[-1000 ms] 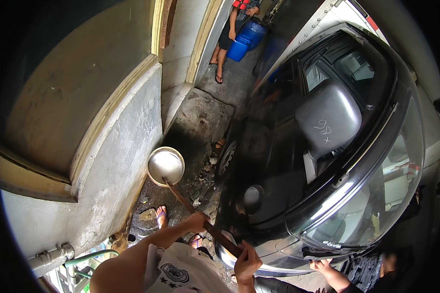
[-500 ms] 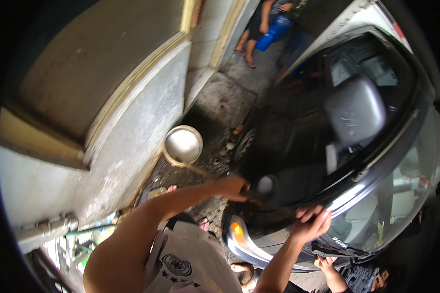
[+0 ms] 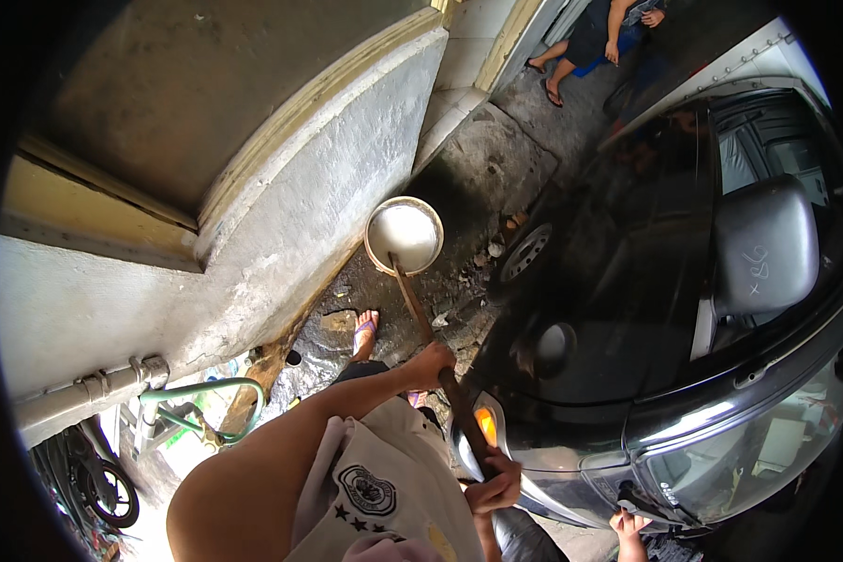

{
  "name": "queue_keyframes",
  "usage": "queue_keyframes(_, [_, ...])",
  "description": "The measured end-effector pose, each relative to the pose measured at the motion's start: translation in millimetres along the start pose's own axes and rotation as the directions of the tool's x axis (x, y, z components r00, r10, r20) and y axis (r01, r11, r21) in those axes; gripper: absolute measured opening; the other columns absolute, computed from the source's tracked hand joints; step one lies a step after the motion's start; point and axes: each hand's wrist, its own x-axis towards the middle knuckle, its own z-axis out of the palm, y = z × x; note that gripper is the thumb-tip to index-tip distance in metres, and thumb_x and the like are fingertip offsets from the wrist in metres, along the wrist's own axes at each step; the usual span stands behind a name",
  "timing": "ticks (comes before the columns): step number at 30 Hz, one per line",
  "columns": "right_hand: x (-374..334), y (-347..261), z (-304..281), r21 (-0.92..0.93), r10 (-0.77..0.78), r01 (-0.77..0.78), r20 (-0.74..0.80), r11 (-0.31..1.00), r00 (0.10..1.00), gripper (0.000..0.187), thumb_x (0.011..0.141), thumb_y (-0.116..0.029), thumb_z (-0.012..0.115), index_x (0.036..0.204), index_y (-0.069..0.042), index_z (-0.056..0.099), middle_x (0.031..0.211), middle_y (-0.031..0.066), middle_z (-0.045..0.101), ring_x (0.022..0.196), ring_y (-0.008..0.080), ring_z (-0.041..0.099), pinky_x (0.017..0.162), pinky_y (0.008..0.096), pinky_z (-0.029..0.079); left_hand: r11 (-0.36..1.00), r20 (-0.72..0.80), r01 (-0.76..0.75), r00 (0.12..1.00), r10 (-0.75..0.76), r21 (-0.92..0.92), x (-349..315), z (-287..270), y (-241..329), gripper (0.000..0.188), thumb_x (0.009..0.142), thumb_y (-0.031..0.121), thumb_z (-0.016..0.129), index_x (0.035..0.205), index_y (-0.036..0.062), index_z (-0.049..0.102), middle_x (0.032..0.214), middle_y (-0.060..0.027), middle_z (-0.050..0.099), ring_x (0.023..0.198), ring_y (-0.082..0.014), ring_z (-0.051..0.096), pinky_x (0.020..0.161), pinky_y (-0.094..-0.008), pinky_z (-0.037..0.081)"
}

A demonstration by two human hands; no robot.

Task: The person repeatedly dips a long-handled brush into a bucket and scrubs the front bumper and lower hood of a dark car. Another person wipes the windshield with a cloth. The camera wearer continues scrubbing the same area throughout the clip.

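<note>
There it was: a long wooden pole [image 3: 413,307], aslant, its far end dipped in the white liquid [image 3: 406,232] of a round bucket [image 3: 370,249]! That bucket stood on the wet, dark ground, just beside the foot of the grey wall [image 3: 337,159].

We had the left hand [image 3: 429,365] partway along the pole, fingers curled right around the wood, and the right hand [image 3: 499,482] at its near end, fingers bent about it too, gripping firmly. Down below we spotted a foot in a purple flip-flop [image 3: 365,330], planted near the bucket.

And on the right, what a bulk: a black vehicle [image 3: 618,309], its orange light [image 3: 485,426] close by the pole, its big grey mirror [image 3: 768,239] bearing chalk marks! At its front we caught another person's hand [image 3: 630,523], near the windshield's lower edge; what those fingers held, we could not tell.

Up top stood someone in dark shorts [image 3: 585,37]; lower left, we had a curved green tube [image 3: 253,426] and a black motorcycle wheel [image 3: 112,494].
</note>
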Motion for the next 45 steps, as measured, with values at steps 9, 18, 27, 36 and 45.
queue_keyframes(9, [95,-22,-26,0.078,-0.107,0.121,-0.172,0.99,0.979,0.021,0.099,-0.016,0.056,0.109,0.003,0.056,0.078,0.0119,0.061,0.076,0.0242,0.066,0.074,0.0382,0.058,0.999,0.087,0.029,0.996,-0.027,-0.02,81,-32,66,0.023,0.066,0.028,0.076,0.076,0.0088,0.068,0.074,-0.0158,0.065,0.082,-0.0371,0.065,0.081,-0.0476,0.049])
queue_keyframes(18, [260,-97,85,0.399,0.0,-0.002,0.004,0.917,1.0,0.019,0.1,-0.008,0.052,0.087,0.002,0.06,0.061,0.0063,0.056,0.049,0.0117,0.053,0.053,0.0283,0.051,0.973,-0.156,0.13,0.975,-0.161,-0.192,157,-121,69,0.025,0.067,0.025,0.078,0.076,0.0051,0.065,0.072,-0.0175,0.065,0.077,-0.0389,0.066,0.068,-0.0472,0.05])
queue_keyframes(27, [28,-51,18,0.359,-0.31,0.126,0.519,0.925,0.797,0.008,0.085,-0.013,0.061,0.085,-0.005,0.061,0.085,0.0116,0.067,0.084,0.0339,0.072,0.075,0.047,0.06,0.986,-0.154,-0.099,0.985,0.077,-0.137,-15,-40,14,0.013,0.071,0.013,0.071,0.075,0.014,0.058,0.081,-0.0054,0.058,0.087,-0.0302,0.058,0.08,-0.0411,0.041])
queue_keyframes(36, [-127,57,-90,-0.146,0.129,-0.106,0.161,0.984,0.978,0.04,0.104,-0.021,0.035,0.096,0.005,0.064,0.092,0.0211,0.068,0.091,0.0397,0.066,0.093,0.0517,0.05,0.927,0.747,-0.157,0.644,-0.165,0.341,2,91,1,0.021,0.067,0.015,0.076,0.086,0.0065,0.073,0.095,-0.0124,0.072,0.101,-0.0295,0.068,0.101,-0.0451,0.044])
queue_keyframes(45, [23,-3,-87,0.065,0.26,-0.253,-0.14,0.965,0.955,0.043,0.095,-0.036,0.066,0.087,0.006,0.069,0.085,0.0208,0.073,0.082,0.0273,0.07,0.08,0.0381,0.055,0.97,0.616,-0.195,0.785,0.063,0.148,85,-22,85,0.029,0.072,0.033,0.07,0.079,0.0053,0.072,0.084,-0.0183,0.071,0.088,-0.0361,0.069,0.079,-0.0465,0.055])
